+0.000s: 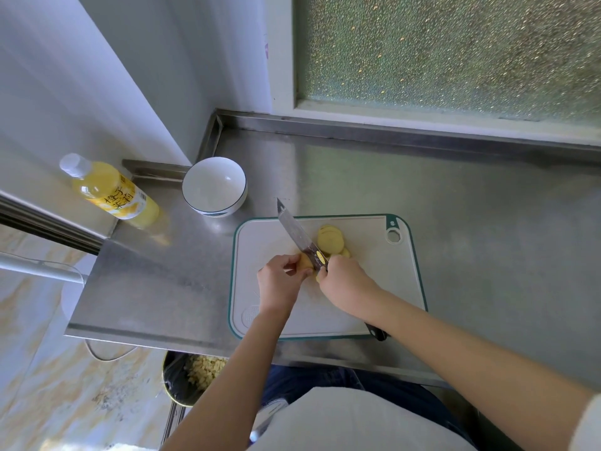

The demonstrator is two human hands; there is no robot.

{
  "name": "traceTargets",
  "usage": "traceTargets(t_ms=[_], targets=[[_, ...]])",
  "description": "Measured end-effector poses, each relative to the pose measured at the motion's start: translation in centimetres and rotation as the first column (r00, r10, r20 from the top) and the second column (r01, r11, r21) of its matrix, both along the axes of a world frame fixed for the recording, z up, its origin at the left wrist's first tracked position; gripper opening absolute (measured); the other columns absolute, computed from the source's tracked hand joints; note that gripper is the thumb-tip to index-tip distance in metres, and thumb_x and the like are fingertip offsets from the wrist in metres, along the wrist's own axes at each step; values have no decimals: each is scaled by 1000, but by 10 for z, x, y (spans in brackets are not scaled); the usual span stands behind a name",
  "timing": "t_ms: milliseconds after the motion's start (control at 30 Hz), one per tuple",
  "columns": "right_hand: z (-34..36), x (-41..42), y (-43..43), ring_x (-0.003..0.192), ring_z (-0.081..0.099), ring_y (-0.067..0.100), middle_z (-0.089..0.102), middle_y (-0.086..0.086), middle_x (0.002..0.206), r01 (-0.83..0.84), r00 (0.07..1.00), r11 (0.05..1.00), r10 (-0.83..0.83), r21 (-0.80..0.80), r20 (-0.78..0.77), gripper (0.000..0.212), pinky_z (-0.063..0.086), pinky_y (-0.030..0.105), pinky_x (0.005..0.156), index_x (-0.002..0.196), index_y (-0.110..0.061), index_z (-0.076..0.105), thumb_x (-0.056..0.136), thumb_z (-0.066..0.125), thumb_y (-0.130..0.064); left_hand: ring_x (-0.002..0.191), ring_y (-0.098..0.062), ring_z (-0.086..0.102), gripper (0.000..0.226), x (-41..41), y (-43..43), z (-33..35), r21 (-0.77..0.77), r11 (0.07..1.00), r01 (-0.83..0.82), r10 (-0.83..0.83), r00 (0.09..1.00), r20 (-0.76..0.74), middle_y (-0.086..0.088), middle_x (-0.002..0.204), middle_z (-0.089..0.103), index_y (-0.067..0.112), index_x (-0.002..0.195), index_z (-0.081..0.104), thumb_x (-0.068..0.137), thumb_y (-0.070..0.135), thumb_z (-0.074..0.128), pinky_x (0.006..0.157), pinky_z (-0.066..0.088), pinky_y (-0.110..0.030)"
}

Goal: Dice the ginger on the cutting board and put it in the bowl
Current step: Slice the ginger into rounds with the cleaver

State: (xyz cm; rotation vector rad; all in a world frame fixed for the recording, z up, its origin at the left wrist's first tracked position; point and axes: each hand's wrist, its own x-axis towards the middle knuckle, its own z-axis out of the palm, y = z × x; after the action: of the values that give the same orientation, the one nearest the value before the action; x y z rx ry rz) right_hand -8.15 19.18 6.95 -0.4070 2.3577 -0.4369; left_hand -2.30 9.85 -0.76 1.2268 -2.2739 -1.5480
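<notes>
Reaching forward from a white shirt point(341, 418), both forearms meeting over the board point(374, 288) on the desk point(455, 206). Wrapping the right hand point(344, 281) round the knife point(294, 229), fingers point(325, 271) curled tight on the handle close up by the blade, likely for control; blade angling away leftward, tip out past the board's far edge. Pinching the ginger point(305, 261) with the left hand point(282, 281), fingers point(289, 261) curled and tucked just left of the blade, probably to hold the tips clear of the edge. Lying fanned on the board just beyond the right hand: round slices point(330, 239), cut but not yet diced. Sitting empty near the board's far-left corner: bowl point(211, 190), handy for the transfer. Standing well left, a bottle point(110, 190).
</notes>
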Motion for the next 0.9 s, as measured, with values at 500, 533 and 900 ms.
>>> traceTargets(t_ms=[500, 533, 900], targets=[[3, 5, 36, 70, 50, 30, 46, 5, 67, 20, 996, 998, -26, 65, 90, 40, 32, 25, 56, 59, -14, 28, 98, 36, -19, 79, -7, 62, 34, -2, -1, 3, 14, 1000, 3, -3, 1000, 17, -4, 94, 72, 7, 100, 72, 67, 10, 81, 70, 41, -1], [3, 5, 35, 73, 52, 31, 49, 6, 68, 19, 996, 998, -23, 55, 87, 41, 32, 25, 60, 58, -15, 28, 98, 36, -19, 78, -6, 62, 34, -2, -2, 3, 17, 1000, -2, 2, 1000, 19, -4, 95, 72, 7, 101, 71, 68, 10, 81, 68, 40, 2], [-22, 2, 6, 102, 59, 40, 64, 24, 108, -8, 1000, 999, 8, -33, 11, 33, 43, 32, 73, 105, 4, 58, 98, 39, -21, 78, -8, 63, 36, 1, 1, 3, 6, 1000, -13, 13, 1000, 19, -4, 96, 72, 6, 99, 72, 65, 8, 82, 75, 46, -10]])
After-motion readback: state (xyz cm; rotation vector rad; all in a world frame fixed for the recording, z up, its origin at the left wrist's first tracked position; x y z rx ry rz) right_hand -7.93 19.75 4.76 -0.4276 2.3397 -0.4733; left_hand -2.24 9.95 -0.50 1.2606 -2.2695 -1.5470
